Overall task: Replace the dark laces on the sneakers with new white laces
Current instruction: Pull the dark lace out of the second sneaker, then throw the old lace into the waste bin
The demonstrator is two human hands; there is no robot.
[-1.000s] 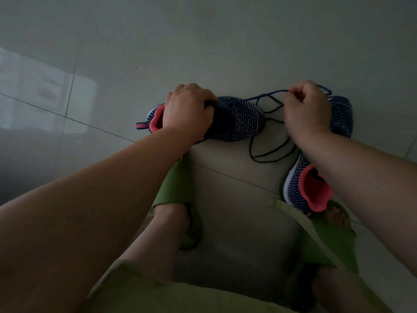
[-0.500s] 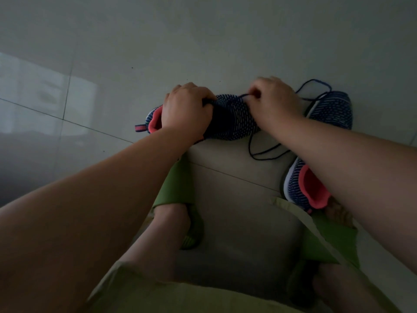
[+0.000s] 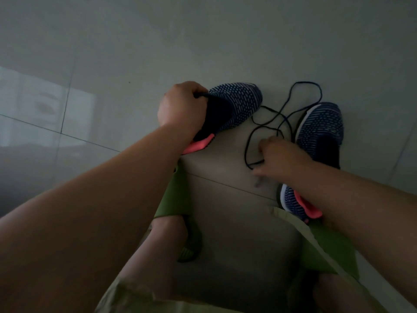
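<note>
A: Looking down from the head camera, what is seen on the floor (image 3: 225, 30)?

B: Two navy knit sneakers with pink heel linings are seen on pale grey tiles. The left shoe (image 3: 234, 107) lies ahead of the left knee, toe pointing up and right. The right shoe (image 3: 320, 132) is set well apart to its right, toe pointing away, its heel partly hidden by the right forearm.

A: How are the hands placed?

B: The left shoe is gripped by the left hand (image 3: 182, 109), whose fingers are curled over the collar and tongue. The right hand (image 3: 279, 157) is lowered between the shoes, just beside the right shoe; its fingers are curled loosely and a strand of the dark lace (image 3: 282, 116) is held in them. The hand is blurred, so the exact pinch cannot be told.

A: Where is the lace?

B: It is spread in loose loops on the tiles between the two toes, and one loop is draped across the right shoe's toe. Green slippers (image 3: 178, 195) and pale green shorts (image 3: 126, 294) are seen at the bottom.
</note>
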